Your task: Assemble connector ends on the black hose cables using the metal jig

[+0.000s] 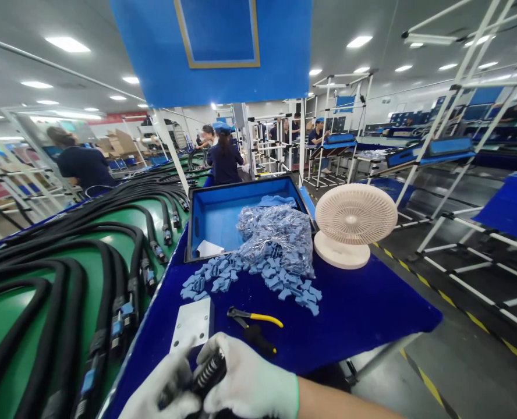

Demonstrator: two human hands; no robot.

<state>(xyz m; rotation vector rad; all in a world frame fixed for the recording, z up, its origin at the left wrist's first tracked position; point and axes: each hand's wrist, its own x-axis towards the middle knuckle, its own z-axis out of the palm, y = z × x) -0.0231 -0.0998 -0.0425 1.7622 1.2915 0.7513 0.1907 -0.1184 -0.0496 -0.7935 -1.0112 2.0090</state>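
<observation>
My left hand [162, 384] and my right hand [245, 375], both in white gloves, hold a black ribbed cable connector [209, 371] between them at the bottom of the view. The connector is partly hidden by the gloves. Just beyond my right hand lies a pair of yellow-and-black handled pliers [252, 329] on the blue-covered bench [363, 314]. A white metal plate [192, 325] lies next to my left hand. Loose blue foam pieces [250, 278] spread farther ahead, spilling from a clear plastic bag [276, 240].
An open blue tote [215, 218] and a cream desk fan [352, 221] stand at the bench's far end. Several black cables with blue connectors [123, 311] lie on a green table [27, 314] to the left. Co-workers and white-framed racks stand beyond; a hazard-striped floor runs right.
</observation>
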